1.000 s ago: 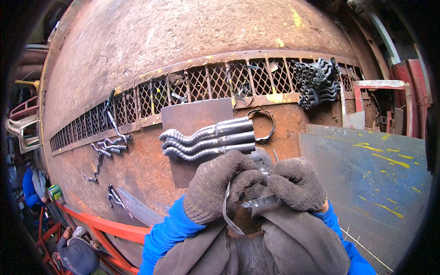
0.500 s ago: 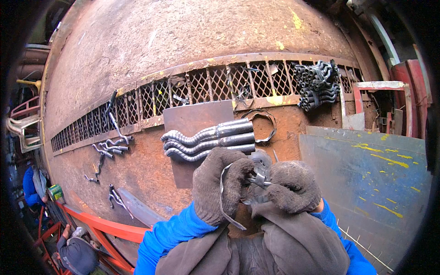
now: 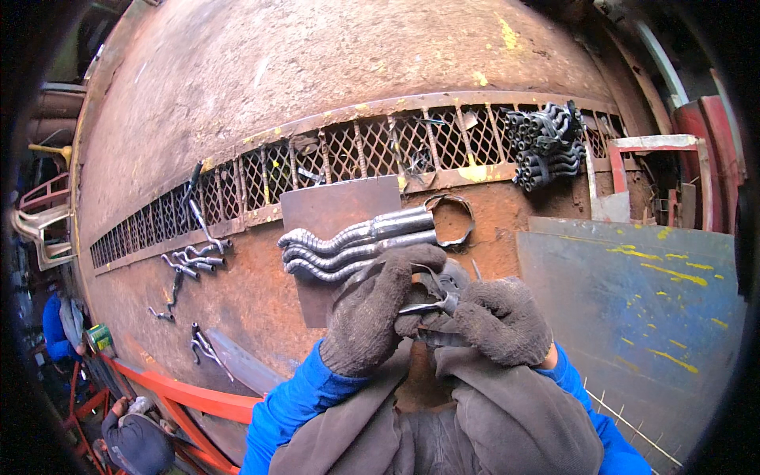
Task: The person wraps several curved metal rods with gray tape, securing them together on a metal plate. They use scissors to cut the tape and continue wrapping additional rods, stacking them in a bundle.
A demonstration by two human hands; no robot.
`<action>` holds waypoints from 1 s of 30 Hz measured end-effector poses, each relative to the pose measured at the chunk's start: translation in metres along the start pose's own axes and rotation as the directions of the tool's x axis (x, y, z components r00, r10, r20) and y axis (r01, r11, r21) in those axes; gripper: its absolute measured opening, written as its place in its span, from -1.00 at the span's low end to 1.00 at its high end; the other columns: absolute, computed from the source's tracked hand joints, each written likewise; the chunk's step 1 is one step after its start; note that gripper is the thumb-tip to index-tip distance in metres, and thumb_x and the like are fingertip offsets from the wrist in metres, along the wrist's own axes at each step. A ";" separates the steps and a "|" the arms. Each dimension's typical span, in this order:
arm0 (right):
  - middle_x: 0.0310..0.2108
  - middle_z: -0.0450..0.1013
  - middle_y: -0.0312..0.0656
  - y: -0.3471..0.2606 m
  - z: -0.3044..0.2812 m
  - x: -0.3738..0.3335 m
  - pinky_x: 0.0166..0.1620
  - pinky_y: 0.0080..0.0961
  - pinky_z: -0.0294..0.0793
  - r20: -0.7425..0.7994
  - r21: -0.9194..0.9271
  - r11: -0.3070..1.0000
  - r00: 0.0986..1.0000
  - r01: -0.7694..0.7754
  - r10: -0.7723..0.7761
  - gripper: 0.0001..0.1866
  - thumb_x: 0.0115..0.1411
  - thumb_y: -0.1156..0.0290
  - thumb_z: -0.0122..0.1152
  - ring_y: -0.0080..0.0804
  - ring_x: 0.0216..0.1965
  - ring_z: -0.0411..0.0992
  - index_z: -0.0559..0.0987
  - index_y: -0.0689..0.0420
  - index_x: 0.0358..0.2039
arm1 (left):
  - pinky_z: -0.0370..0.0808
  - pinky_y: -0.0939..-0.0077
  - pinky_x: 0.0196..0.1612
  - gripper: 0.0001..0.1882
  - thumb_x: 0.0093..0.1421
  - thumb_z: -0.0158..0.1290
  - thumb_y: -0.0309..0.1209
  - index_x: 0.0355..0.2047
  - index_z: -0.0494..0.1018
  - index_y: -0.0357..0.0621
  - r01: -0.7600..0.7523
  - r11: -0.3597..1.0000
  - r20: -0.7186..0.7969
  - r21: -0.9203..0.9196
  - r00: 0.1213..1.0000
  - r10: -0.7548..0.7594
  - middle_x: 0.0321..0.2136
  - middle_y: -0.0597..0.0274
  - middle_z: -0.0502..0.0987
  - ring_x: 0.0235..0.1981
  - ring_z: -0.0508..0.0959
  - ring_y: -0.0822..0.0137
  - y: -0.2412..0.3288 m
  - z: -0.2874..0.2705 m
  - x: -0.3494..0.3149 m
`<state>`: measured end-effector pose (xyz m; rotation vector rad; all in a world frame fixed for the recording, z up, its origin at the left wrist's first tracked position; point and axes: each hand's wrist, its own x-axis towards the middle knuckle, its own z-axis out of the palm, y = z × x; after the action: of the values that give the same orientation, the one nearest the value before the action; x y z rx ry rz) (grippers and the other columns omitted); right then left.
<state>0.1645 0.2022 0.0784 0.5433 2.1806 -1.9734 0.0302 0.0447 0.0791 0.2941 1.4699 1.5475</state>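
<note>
Both my hands wear grey-brown knit gloves and meet just above my knees. A flat dark, shiny strip (image 3: 431, 305) runs between them, folded over itself. My left hand (image 3: 368, 313) is closed round one part of it, thumb and fingertips toward the middle. My right hand (image 3: 507, 323) pinches the strip where it bunches together. Whether the strip is metal or plastic I cannot tell. Just beyond my left hand, a bundle of wavy, bent metal tubes (image 3: 356, 241) lies side by side on a brown metal sheet (image 3: 340, 196).
A strap ring (image 3: 473, 218) lies on the floor by the tubes' right ends. A metal grating (image 3: 317, 158) crosses beyond. Stacked dark tubes (image 3: 546, 150) sit far right, above a large painted plate (image 3: 633, 309). Loose tubes (image 3: 198, 261) and a red frame (image 3: 190, 392) are left; people crouch lower left.
My left hand has turned and shifted slightly up and left, drawing the strip with it. The strip's loose end that hung below that hand no longer shows. My right hand has barely moved.
</note>
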 end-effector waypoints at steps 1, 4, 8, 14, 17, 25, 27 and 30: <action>-0.56 0.49 0.00 -0.007 -0.002 0.000 -0.44 -0.24 0.43 0.010 0.023 0.999 0.999 -0.043 0.043 -0.78 0.17 0.26 0.27 -0.01 -0.52 0.50 0.62 0.15 -0.47 | 0.58 0.55 -0.30 -0.54 0.45 -0.13 -0.08 -0.04 0.45 -0.29 -0.122 0.962 0.087 0.245 0.991 0.104 -0.22 0.08 0.59 -0.24 0.63 0.32 -0.001 -0.006 0.004; -0.54 0.51 -0.02 -0.011 -0.007 0.001 -0.42 -0.24 0.43 0.142 -0.008 1.000 0.990 -0.026 0.026 -0.77 0.21 0.25 0.25 -0.03 -0.51 0.51 0.62 0.15 -0.45 | 0.49 0.51 -0.44 -0.55 0.47 -0.19 -0.07 -0.27 0.42 -0.24 0.239 0.885 0.165 -0.399 0.968 -0.187 -0.41 0.08 0.51 -0.41 0.55 0.28 -0.001 -0.001 0.002; -0.53 0.51 -0.05 -0.003 -0.007 -0.002 -0.40 -0.20 0.43 0.208 -0.076 0.968 0.954 0.237 -0.217 -0.78 0.23 0.28 0.24 -0.04 -0.49 0.49 0.61 0.14 -0.47 | 0.26 0.52 -0.58 -0.52 0.48 -0.22 -0.06 -0.50 0.28 -0.11 0.259 0.760 0.224 -0.596 0.963 -0.152 -0.63 0.24 0.32 -0.61 0.32 0.39 -0.006 0.001 0.000; -0.57 0.45 -0.05 0.008 -0.001 -0.005 -0.42 -0.15 0.38 0.253 -0.051 0.944 0.919 0.325 -0.303 -0.79 0.23 0.33 0.22 0.00 -0.48 0.45 0.59 0.14 -0.51 | 0.25 0.53 -0.56 -0.55 0.48 -0.20 -0.11 -0.51 0.29 -0.11 0.394 0.769 0.161 -0.503 0.917 -0.365 -0.64 0.29 0.31 -0.63 0.30 0.43 0.015 -0.002 -0.010; -0.55 0.48 -0.07 0.010 -0.001 -0.007 -0.42 -0.21 0.40 0.247 -0.014 0.951 0.922 0.310 -0.297 -0.79 0.22 0.31 0.24 -0.07 -0.50 0.48 0.60 0.16 -0.48 | 0.27 0.50 -0.53 -0.55 0.48 -0.17 -0.12 -0.52 0.30 -0.11 0.433 0.717 0.123 -0.545 0.888 -0.443 -0.62 0.27 0.34 -0.62 0.31 0.44 0.021 -0.001 -0.008; -0.39 0.55 -0.15 0.022 -0.019 0.005 -0.34 -0.30 0.47 -0.103 -0.341 0.898 0.938 0.278 -0.330 -0.82 0.19 0.25 0.26 -0.18 -0.42 0.51 0.70 0.04 -0.29 | 0.43 0.55 -0.47 -0.64 0.39 -0.01 -0.10 -0.14 0.42 -0.18 0.234 0.966 0.021 0.110 0.971 -0.237 -0.45 0.24 0.49 -0.50 0.46 0.51 0.027 -0.002 0.005; -0.40 0.55 -0.17 0.021 -0.032 0.009 -0.32 -0.26 0.46 -0.153 -0.467 0.839 0.909 0.280 -0.388 -0.80 0.14 0.21 0.29 -0.16 -0.39 0.49 0.70 0.01 -0.29 | 0.45 0.54 -0.49 -0.63 0.36 0.06 -0.14 -0.03 0.43 -0.18 0.304 0.918 0.024 0.254 0.947 -0.320 -0.36 0.25 0.52 -0.48 0.47 0.54 0.037 0.001 0.004; -0.41 0.54 -0.19 0.007 -0.044 0.016 -0.34 -0.26 0.43 -0.130 -0.549 0.795 0.913 0.258 -0.386 -0.82 0.08 0.22 0.33 -0.16 -0.38 0.47 0.69 0.02 -0.36 | 0.45 0.54 -0.50 -0.61 0.32 0.11 -0.24 0.06 0.43 -0.20 0.189 0.907 0.154 0.376 0.953 -0.262 -0.28 0.24 0.54 -0.50 0.47 0.51 0.038 -0.008 0.006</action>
<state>0.1580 0.2482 0.0714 0.3426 2.9836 -1.3676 0.0042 0.0508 0.1077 0.4617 1.5577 1.0273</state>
